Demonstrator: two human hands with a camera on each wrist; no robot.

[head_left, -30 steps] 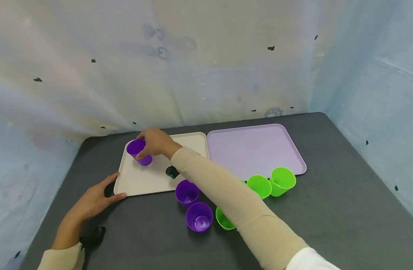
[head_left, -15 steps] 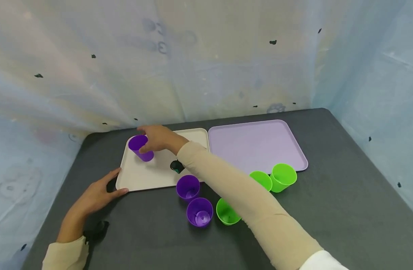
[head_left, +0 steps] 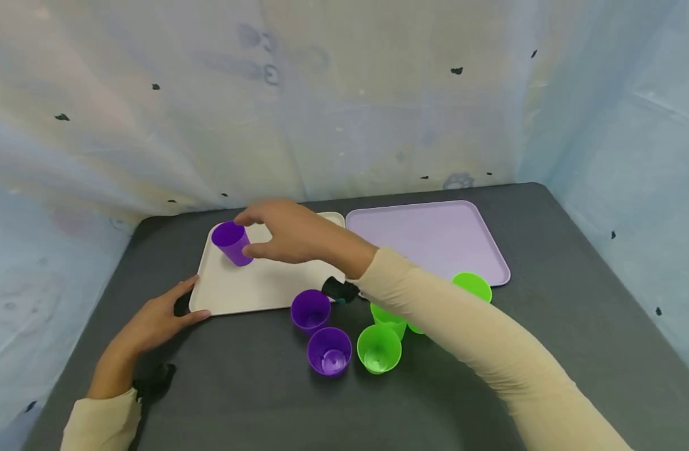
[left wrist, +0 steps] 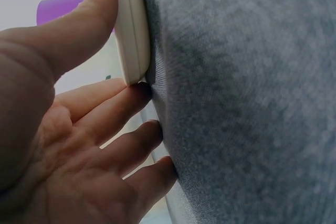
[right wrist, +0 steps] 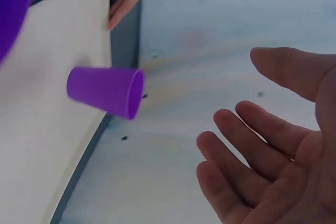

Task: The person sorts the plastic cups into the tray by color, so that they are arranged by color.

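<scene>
A purple cup [head_left: 235,244] stands upright on the left part of the cream tray [head_left: 243,297]. My right hand [head_left: 299,232] is just to its right, with thumb and fingers spread apart. In the right wrist view, that cup [right wrist: 100,85] is apart from the open fingers of my right hand [right wrist: 273,156]. My left hand [head_left: 153,322] touches the tray's near left corner, thumb on the front edge and fingers along the left side. The left wrist view has the thumb and fingertips of my left hand [left wrist: 79,114] against the tray rim [left wrist: 134,40].
A lilac tray [head_left: 429,238] lies right of the cream one. In front of the trays stand two purple cups [head_left: 329,352] and several green cups [head_left: 379,349], some partly behind my right forearm. The dark table [head_left: 254,388] ends at a hanging sheet [head_left: 344,125] behind.
My right hand has let go of the purple cup and drawn back to the right, its fingers opening. The cup stays on the cream tray. My left hand keeps its place at the corner.
</scene>
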